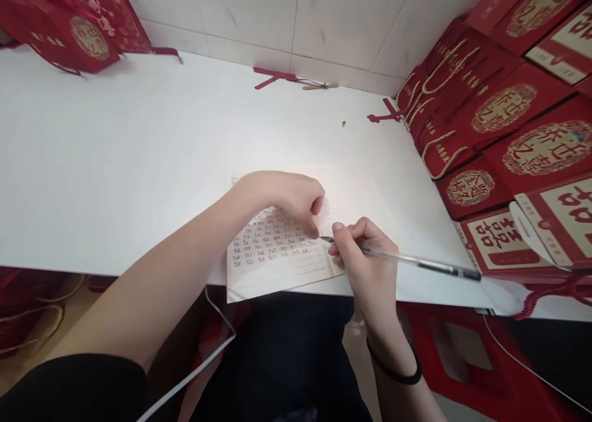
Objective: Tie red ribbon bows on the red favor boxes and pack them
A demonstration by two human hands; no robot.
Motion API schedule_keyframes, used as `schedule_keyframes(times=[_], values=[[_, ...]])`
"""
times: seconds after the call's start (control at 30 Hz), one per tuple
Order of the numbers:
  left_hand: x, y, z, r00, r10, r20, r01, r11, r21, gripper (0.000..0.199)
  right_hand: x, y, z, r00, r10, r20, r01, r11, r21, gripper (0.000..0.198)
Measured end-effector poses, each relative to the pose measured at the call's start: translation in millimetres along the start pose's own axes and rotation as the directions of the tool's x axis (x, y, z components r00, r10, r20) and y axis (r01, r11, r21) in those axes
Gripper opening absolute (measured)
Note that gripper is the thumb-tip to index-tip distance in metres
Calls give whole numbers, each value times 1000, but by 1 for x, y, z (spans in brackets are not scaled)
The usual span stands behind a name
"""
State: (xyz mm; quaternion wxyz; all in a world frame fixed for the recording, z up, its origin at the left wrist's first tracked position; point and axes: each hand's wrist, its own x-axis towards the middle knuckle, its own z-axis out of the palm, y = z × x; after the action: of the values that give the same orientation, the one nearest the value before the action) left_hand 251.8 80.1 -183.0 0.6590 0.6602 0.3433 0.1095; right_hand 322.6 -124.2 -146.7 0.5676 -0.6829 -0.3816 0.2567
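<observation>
A lined notebook (272,280) lies open near the table's front edge, rows of small handwritten numbers on its left-hand page. My left hand (298,200) rests bent over this page, fingers curled inward in a loose fist and partly hidden, with nothing visible in them. Pinched between the thumb and fingers of my right hand (365,255) is a clear-barrelled pen (416,261) with a dark end. Its tip points at the paper beside the last rows, close to my left hand's fingers. A black band circles my right wrist.
Red gift boxes and bags (499,113) with gold rope handles are stacked at the right. More red bags (78,27) stand at the back left. Red ribbon ties (277,76) lie along the tiled wall (259,15). A white cable (194,372) hangs below the white table (139,163).
</observation>
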Motion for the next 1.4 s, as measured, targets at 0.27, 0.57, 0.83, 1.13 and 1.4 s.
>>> schedule_keyframes(times=[0.27,0.57,0.83,1.13,1.4], values=[[-15,17,20,994,-14,-109,24,995,97,19,2,-2,2,999,12,52,0,973,-230,36],[-61,71,35,974,-107,202,-87,642,762,23,2,-2,2,997,10,80,12,963,-271,34],[-58,67,35,984,-139,108,6,640,768,18,1,-1,3,996,4,85,17,969,-248,33],[-56,66,34,975,-129,183,-75,580,811,24,2,-2,3,998,-8,59,24,963,-267,33],[-56,65,32,968,-129,214,-93,609,788,28,-2,-1,-2,1000,11,0,-11,1000,4,34]])
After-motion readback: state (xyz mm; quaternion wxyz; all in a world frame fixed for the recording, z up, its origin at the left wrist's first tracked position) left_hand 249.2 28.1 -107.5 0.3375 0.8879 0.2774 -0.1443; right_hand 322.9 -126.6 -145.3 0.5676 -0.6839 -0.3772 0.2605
